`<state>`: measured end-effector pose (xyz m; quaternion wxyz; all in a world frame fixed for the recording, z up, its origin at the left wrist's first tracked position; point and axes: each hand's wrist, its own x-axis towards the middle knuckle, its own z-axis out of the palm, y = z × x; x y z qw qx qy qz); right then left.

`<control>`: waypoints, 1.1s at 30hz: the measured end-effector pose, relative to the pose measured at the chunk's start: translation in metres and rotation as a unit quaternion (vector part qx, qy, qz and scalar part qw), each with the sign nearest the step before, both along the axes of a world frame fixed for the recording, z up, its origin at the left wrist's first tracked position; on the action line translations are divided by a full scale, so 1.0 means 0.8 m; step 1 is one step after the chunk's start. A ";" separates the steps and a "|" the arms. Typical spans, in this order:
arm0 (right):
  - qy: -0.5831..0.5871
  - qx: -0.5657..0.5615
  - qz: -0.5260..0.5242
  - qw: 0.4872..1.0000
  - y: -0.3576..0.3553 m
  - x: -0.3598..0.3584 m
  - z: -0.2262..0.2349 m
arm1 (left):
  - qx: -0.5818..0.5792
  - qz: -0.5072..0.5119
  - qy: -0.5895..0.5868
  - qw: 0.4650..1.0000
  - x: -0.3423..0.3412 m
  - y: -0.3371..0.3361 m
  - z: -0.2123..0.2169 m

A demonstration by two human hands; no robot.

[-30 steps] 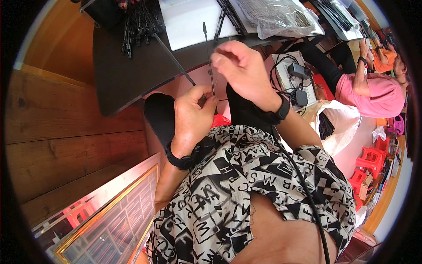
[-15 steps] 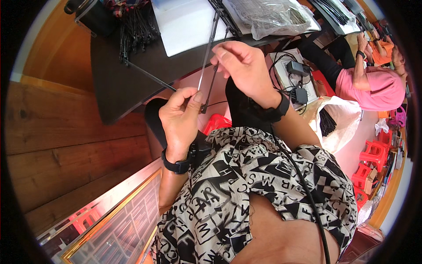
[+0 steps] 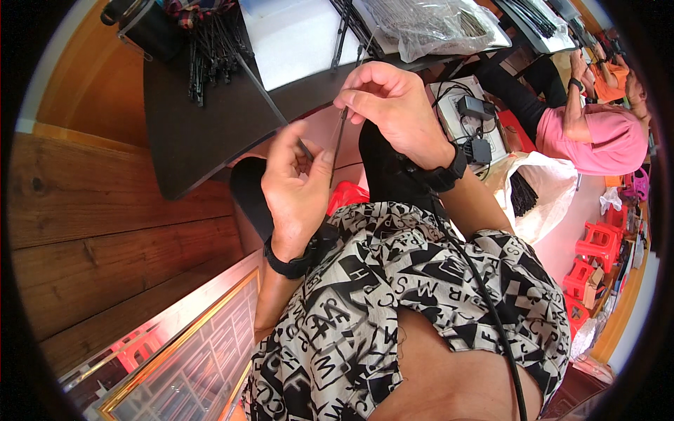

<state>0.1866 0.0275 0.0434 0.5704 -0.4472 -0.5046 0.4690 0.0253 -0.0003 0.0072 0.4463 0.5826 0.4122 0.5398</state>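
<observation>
My left hand [image 3: 293, 193], in front of my lap, has a thin dark rod [image 3: 270, 102] between its fingers and thumb. That rod slants up and left over the table edge. To its right my right hand [image 3: 397, 116] is closed in a pinch on a thin black rod [image 3: 338, 144], which hangs down toward the left thumb. A very thin strand also runs up past the right fingertips. The left fingers are partly blurred, and the rods' ends in the left hand are hidden.
Ahead is a dark table [image 3: 175, 140] bearing a bundle of black jointed rods [image 3: 210, 59], a white sheet [image 3: 284, 49] and a clear plastic bag [image 3: 442, 31]. Power adapters [image 3: 477, 151] and an open white sack [image 3: 554, 186] are at right. A person in pink [image 3: 593, 144] sits beyond.
My left hand has shifted slightly right and its fingers have loosened. The shiny rod that ran up from it is gone from between the hands; the slanting rod's upper end has risen.
</observation>
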 end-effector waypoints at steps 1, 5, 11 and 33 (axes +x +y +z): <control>0.000 0.000 -0.001 1.000 0.000 0.001 0.000 | 0.000 -0.001 0.000 1.000 0.004 -0.002 0.002; -0.012 0.006 0.012 1.000 -0.004 0.001 0.003 | -0.043 0.045 -0.102 0.993 0.006 -0.005 0.016; -0.019 0.027 0.026 0.999 -0.010 -0.004 0.000 | -0.067 -0.028 -0.052 0.996 0.004 0.000 0.008; -0.103 0.133 -0.041 0.985 -0.022 -0.013 -0.010 | -0.109 -0.068 -0.057 0.990 0.011 -0.001 0.006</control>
